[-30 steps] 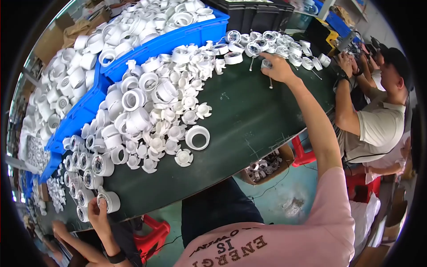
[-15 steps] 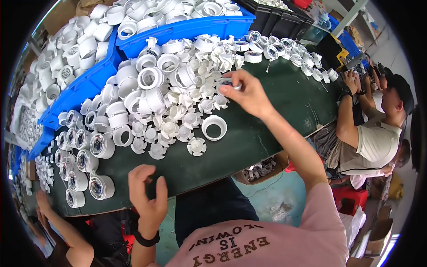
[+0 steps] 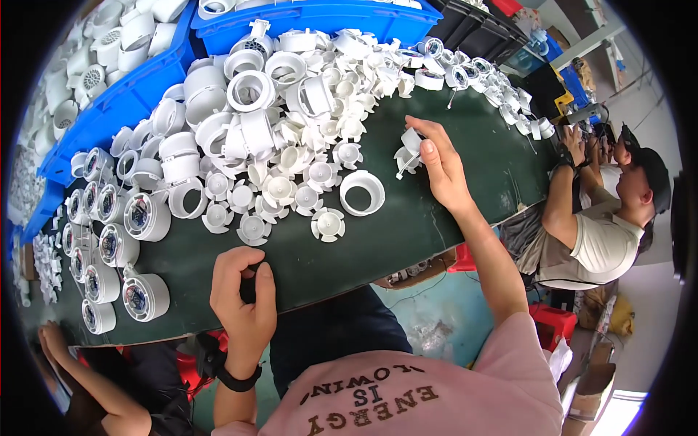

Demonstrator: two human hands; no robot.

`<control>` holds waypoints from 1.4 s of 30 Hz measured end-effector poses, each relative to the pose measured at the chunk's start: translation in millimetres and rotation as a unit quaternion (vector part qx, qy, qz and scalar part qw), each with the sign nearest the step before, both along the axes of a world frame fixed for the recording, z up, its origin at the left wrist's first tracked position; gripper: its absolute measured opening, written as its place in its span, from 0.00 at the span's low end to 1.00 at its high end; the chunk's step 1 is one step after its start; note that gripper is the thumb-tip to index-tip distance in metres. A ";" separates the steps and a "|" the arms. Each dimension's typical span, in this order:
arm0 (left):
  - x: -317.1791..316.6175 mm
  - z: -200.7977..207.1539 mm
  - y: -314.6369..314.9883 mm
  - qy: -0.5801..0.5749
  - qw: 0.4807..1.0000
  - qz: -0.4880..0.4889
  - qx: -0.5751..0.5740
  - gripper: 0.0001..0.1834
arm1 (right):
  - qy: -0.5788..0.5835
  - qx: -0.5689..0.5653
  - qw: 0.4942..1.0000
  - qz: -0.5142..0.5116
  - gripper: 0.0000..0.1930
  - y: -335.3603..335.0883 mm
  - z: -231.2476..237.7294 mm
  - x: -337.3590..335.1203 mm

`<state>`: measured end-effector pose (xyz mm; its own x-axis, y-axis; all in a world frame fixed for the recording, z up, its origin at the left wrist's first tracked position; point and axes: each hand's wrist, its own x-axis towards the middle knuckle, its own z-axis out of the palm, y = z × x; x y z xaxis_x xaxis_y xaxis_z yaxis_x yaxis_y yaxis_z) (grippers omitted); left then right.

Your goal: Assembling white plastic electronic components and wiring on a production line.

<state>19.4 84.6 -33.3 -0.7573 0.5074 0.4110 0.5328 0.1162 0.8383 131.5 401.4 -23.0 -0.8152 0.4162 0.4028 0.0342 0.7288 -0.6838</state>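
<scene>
My right hand [image 3: 445, 168] is closed on a small white round part [image 3: 412, 139], pinched between thumb and fingers above the green table. A white fan wheel [image 3: 406, 160] with a short stem shows right against that part; whether they are joined I cannot tell. My left hand [image 3: 246, 298] hovers at the table's near edge, fingers loosely bent, a gap between thumb and forefinger, nothing seen in it. Between the hands lies a white ring housing [image 3: 362, 193]. Left of it spread loose fan wheels [image 3: 328, 224] and a heap of white housings [image 3: 251, 91].
Blue bins [image 3: 313, 25] of white parts line the back and left. Assembled round units [image 3: 145, 296] stand at the table's left; more small round units [image 3: 502, 94] lie at the far right. A co-worker [image 3: 603, 225] sits on the right, another person's arm [image 3: 94, 385] is at lower left.
My right hand has drawn back to the right, away from the pile, with the round part turned and a fan wheel now beside it. My left thumb and fingers have come closer together.
</scene>
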 end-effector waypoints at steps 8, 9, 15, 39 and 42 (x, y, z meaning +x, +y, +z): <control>0.0 3.2 -1.2 -0.008 1.000 -0.013 -0.014 0.10 | -0.032 0.023 0.999 0.001 0.23 -3.3 1.0 2.0; -0.1 3.5 -1.5 -0.010 1.000 -0.012 -0.018 0.10 | -0.034 0.024 0.999 -0.001 0.22 -3.3 0.3 1.8; -1.4 2.7 -2.0 -0.024 0.999 -0.020 -0.038 0.10 | -0.048 0.025 0.999 -0.001 0.22 -2.2 1.4 1.7; 33.3 27.2 5.4 -0.238 0.938 -0.177 0.179 0.55 | -0.167 -0.260 0.913 0.266 0.27 -141.4 62.9 -23.6; 22.9 29.8 -1.0 -0.079 0.987 -0.132 0.049 0.38 | -0.068 -0.180 0.915 0.356 0.21 -157.0 54.4 -26.9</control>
<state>42.3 83.5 -3.5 -0.6627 0.6590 0.3557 0.3960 -0.0948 0.9133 104.6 244.4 31.4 -0.9636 -0.1527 0.2194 -0.2588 0.3281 -0.9085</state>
